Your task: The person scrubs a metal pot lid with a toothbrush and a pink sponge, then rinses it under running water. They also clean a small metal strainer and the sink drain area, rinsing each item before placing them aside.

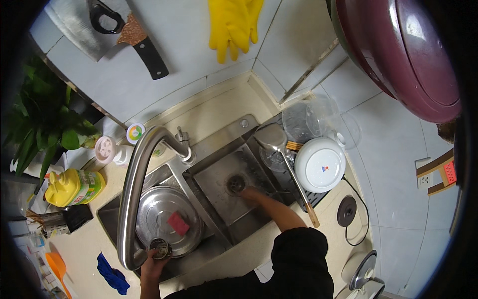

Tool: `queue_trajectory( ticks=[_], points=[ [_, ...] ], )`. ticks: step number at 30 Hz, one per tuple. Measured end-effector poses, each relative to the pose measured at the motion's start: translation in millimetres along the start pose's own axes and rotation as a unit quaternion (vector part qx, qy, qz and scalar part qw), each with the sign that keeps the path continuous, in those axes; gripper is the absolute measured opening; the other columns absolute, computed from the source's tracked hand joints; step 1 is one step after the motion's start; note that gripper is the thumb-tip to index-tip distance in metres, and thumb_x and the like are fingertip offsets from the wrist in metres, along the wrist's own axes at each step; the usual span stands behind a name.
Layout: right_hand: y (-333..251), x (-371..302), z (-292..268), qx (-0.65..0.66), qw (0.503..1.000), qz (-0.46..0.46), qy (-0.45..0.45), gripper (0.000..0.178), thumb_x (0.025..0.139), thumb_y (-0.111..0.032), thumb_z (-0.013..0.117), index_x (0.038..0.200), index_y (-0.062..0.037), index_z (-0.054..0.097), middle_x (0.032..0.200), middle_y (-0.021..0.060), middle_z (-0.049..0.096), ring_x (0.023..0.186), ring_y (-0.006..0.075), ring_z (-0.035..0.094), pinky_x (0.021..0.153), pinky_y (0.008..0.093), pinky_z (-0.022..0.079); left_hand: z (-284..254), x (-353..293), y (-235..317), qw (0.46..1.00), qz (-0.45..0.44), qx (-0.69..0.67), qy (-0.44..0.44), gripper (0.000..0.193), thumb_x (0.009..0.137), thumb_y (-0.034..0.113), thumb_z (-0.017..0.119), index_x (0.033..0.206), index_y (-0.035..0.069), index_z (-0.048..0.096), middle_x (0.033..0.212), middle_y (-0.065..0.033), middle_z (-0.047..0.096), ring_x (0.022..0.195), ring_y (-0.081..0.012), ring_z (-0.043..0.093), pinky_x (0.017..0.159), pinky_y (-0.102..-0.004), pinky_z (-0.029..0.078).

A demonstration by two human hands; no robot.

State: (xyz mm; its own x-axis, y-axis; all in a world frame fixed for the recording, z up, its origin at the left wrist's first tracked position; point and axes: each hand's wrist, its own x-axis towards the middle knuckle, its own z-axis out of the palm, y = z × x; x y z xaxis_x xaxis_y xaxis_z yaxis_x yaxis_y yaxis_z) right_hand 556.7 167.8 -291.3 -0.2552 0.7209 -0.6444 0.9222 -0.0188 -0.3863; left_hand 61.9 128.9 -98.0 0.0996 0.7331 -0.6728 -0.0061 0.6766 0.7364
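Observation:
Down in the right basin (259,172) of the steel double sink, my right hand (250,193) reaches to the edge of the round drain (235,184). Its fingers are too small and bunched to make out. My left hand (151,267) is closed around a small round metal sink strainer (160,247), dark inside, above the front of the left basin. Beneath it a large round metal lid (149,212) lies in that basin, with a red sponge (178,224) on top. The curved steel faucet (130,184) arches over the left basin, close to my left hand.
Right of the sink, a drying rack (318,197) bears an upturned white bowl (320,165), a long-handled spatula (273,137) and clear containers (298,119). Leftward stand a yellow detergent jug (74,188) and a blue cloth (112,273). Yellow gloves (234,27) hang behind.

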Motion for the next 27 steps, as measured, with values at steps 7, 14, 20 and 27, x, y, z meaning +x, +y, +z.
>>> queue_trajectory(
  ticks=[7, 14, 20, 27],
  points=[
    [-67.6, -9.7, -49.0, 0.022, 0.994, 0.102, 0.023, 0.022, 0.069, -0.014, 0.057, 0.086, -0.0017, 0.064, 0.088, 0.0167, 0.062, 0.079, 0.0327, 0.060, 0.069, 0.0376, 0.049, -37.1, 23.3, -29.4, 0.978, 0.098, 0.183, 0.012, 0.031, 0.076, 0.010, 0.045, 0.103, -0.007, 0.048, 0.100, -0.0200, 0.055, 0.093, -0.0332, 0.054, 0.081, -0.0491, 0.045],
    [-18.7, 24.7, -12.2, 0.040, 0.993, 0.000, 0.115, 0.016, 0.069, -0.012, 0.054, 0.078, -0.0012, 0.061, 0.081, 0.0181, 0.061, 0.069, 0.0320, 0.058, 0.059, 0.0396, 0.046, -11.1, 15.9, 24.1, 0.994, -0.087, -0.041, 0.047, 0.035, 0.073, 0.003, 0.045, 0.106, -0.006, 0.047, 0.103, -0.0203, 0.053, 0.096, -0.0340, 0.051, 0.089, -0.0476, 0.039],
    [-38.5, 19.9, -2.7, 0.055, 0.984, 0.040, 0.163, 0.014, 0.071, -0.012, 0.052, 0.080, -0.0025, 0.059, 0.082, 0.0163, 0.060, 0.072, 0.0318, 0.058, 0.062, 0.0416, 0.046, -25.7, 24.4, 14.3, 0.989, -0.016, 0.141, 0.037, 0.037, 0.072, 0.002, 0.043, 0.107, -0.007, 0.044, 0.105, -0.0213, 0.050, 0.098, -0.0351, 0.049, 0.089, -0.0497, 0.038],
    [-65.7, -36.7, -14.7, 0.020, 0.992, 0.105, 0.074, 0.018, 0.076, -0.016, 0.052, 0.086, -0.0051, 0.061, 0.091, 0.0141, 0.060, 0.084, 0.0315, 0.058, 0.071, 0.0405, 0.047, -16.1, 30.7, 14.6, 0.993, -0.040, 0.103, 0.034, 0.030, 0.071, 0.008, 0.057, 0.097, -0.006, 0.050, 0.100, -0.0183, 0.053, 0.087, -0.0301, 0.055, 0.084, -0.0420, 0.045]
  ],
)
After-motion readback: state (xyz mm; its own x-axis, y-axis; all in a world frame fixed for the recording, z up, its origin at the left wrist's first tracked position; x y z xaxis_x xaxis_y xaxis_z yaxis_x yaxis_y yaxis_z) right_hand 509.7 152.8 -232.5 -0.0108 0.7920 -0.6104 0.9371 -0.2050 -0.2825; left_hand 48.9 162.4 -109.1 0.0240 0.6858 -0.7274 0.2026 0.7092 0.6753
